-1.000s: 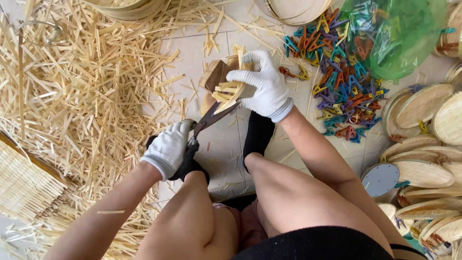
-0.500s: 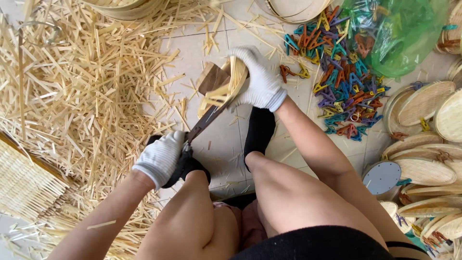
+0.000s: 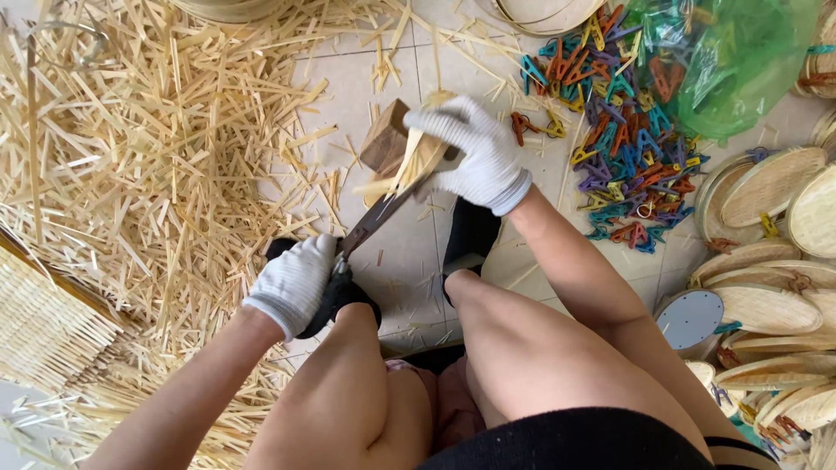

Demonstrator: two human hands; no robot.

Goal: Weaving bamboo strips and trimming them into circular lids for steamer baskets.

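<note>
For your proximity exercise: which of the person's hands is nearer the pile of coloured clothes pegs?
Right. The right hand sits just left of the pile of coloured clothes pegs; the left hand is lower and farther left.

bare floor tiles (image 3: 409,261) lie open between the knees and the wooden block (image 3: 386,139). bamboo offcuts (image 3: 148,148) crowd the left, coloured clips (image 3: 623,130) and stacked woven trays (image 3: 766,226) close the right.
</note>
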